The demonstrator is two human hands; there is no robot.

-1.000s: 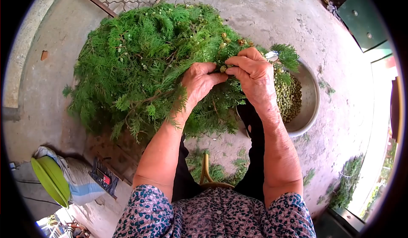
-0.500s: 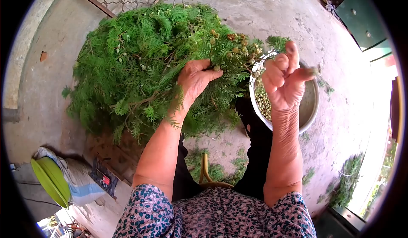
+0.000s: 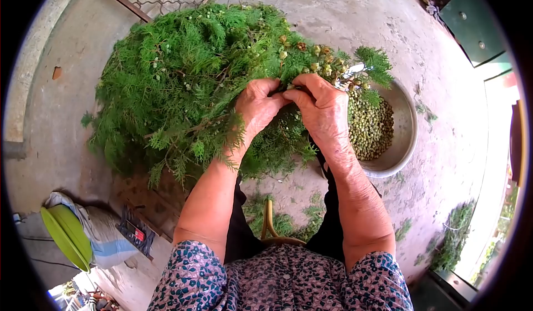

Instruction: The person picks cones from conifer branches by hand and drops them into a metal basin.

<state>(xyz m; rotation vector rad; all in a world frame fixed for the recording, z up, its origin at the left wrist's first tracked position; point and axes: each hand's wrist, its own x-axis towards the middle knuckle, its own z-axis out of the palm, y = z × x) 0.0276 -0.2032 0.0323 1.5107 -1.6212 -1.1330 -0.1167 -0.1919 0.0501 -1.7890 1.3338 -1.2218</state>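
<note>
One sprig (image 3: 338, 66) is pinched by the L hand (image 3: 258, 108), thumb & forefinger closed on its stem, prob. to steady it for the other side. R hand (image 3: 323, 114) works right up against the L fingertips, knuckles up, thumb & forefinger drawn tog.; can't tell if anything's betw. them, as fingers & foliage hide the spot. Such a close-in fingertip hold seems to suit small bits on a thin stem.

Grey bowl (image 3: 410, 119) is just beside the R leg (image 3: 331, 191), near the sprig's outer end, so prob. put there for easy reach. Big heap of green branches (image 3: 183, 83) lies in front & to the L, near edge by the knees, likely for the same reason.

Sprig's location: betw. heap & bowl, running from the hands to the R, appears to overhang the bowl's far rim. Looks: flat, feathery green foliage + a cluster of knobbly cones (image 3: 326, 68) beyond the R fingers, mostly pale yellow-green, approx. one or two brownish. Bowl holds lots of small round pieces (image 3: 375, 133), pale green to tan. Something white & shiny (image 3: 352, 70) by the cones, too washed out to ID.
</note>
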